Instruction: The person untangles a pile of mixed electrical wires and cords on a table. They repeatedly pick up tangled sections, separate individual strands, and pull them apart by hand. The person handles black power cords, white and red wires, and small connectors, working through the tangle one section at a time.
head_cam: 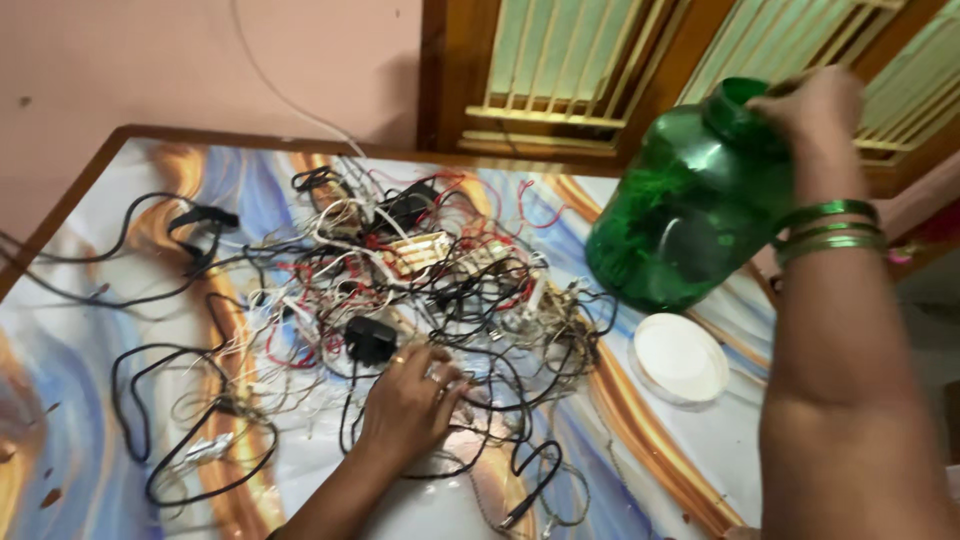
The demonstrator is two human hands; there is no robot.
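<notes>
Green plastic catches the eye first: a big translucent jar (700,200) is held off the table at about 2 o'clock in the head view, tipped over on its side. The right hand (815,105) is closed around its neck, fingers wrapped over the mouth end, with 3 green bangles (828,232) on the wrist below. Whether anything remains inside the jar is hard to tell through the tinted wall.

The left hand (410,400) lies at about 6 o'clock, palm down and fingers loosely spread, pressing on the near edge of a tangle of wires (420,270) that fills the middle of the table (80,330). Black, white and red leads are knotted together with small pale circuit strips, and a black adapter block (370,340) sits just beside the fingertips at 11 o'clock from the hand. A white round lid (682,360) rests flat on the table under the jar, at 4 o'clock from the heap.

The step in hand looks like handling the spilled wires while the jar is kept aloft. Any next move would need the left fingers to close on 1 strand without dragging the knot.
</notes>
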